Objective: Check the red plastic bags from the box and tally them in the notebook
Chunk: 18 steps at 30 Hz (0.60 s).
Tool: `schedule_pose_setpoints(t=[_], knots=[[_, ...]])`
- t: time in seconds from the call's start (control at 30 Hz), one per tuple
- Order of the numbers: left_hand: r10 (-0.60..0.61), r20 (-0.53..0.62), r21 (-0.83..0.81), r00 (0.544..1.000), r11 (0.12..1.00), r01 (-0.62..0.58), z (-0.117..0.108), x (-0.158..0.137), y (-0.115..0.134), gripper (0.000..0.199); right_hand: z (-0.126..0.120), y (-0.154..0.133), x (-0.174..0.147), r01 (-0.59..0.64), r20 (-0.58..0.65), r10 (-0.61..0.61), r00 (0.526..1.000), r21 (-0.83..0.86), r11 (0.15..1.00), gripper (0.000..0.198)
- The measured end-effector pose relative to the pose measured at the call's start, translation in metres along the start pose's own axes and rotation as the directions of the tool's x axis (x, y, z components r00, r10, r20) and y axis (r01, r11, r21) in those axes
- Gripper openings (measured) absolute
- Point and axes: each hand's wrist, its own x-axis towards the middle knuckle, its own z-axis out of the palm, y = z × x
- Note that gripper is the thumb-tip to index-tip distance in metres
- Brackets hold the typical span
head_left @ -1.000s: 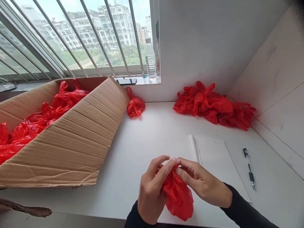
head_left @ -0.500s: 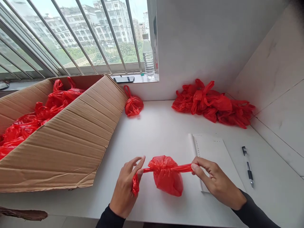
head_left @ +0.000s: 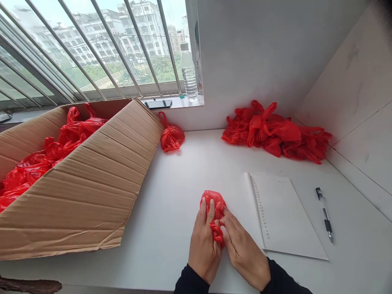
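A small filled red plastic bag (head_left: 215,199) rests on the white table in front of me, mostly covered by both hands. My left hand (head_left: 204,241) is closed on its left side, index and middle fingers laid along the top. A crumpled end of the bag's handle sticks out beside the left thumb. From the right, my right hand (head_left: 244,249) pinches at the bag close to that bunched end, its fingertips almost meeting the left hand. Whatever is inside the bag cannot be made out, and the knot area is hidden by my fingers.
A large cardboard box (head_left: 92,179) full of red bags stands at left. One tied red bag (head_left: 172,138) sits by its corner. A pile of red bags (head_left: 275,132) lies along the wall. A notebook (head_left: 284,216) and pen (head_left: 324,216) lie at right; a bottle (head_left: 190,75) and phone (head_left: 158,104) are on the sill.
My hands have come together over the bag, from holding its two handles stretched apart. The right hand has moved left, off the notebook; the left hand has moved right.
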Motion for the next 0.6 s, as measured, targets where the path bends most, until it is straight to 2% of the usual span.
schedule_pose_setpoints(t=[0.13,0.23,0.3,0.33,0.4,0.5,0.6], knots=[[0.029,0.032,-0.026,0.999,0.999,-0.028,-0.008,-0.001,-0.006,0.057,0.003,0.007,-0.001,0.011,-0.006,-0.012,1.000,-0.076,0.997,0.036],[-0.051,-0.074,-0.060,0.996,0.997,0.046,-0.023,-0.001,0.002,0.052,-0.004,0.001,-0.003,-0.042,-0.021,0.042,0.999,-0.024,0.999,0.033],[-0.143,-0.172,-0.050,0.975,0.989,0.137,-0.033,-0.002,0.008,0.050,-0.005,-0.002,-0.009,-0.061,-0.070,0.064,0.996,0.034,0.998,0.029],[-0.177,-0.180,-0.039,0.968,0.984,0.173,-0.037,-0.003,0.011,0.050,-0.005,-0.001,-0.012,-0.071,-0.106,0.078,0.991,0.071,0.995,0.027],[-0.190,-0.100,0.000,0.977,0.982,0.191,-0.041,-0.004,0.012,0.059,0.001,0.003,-0.021,-0.089,-0.188,0.116,0.975,0.148,0.985,0.027],[-0.137,0.082,0.096,0.987,0.987,0.129,-0.037,-0.004,0.010,0.078,0.015,0.017,-0.032,-0.075,-0.321,0.154,0.935,0.247,0.966,0.029],[-0.142,0.150,0.181,0.978,0.977,0.114,-0.031,0.007,0.007,0.081,0.030,0.031,-0.038,-0.024,-0.463,0.191,0.866,0.342,0.939,0.026]])
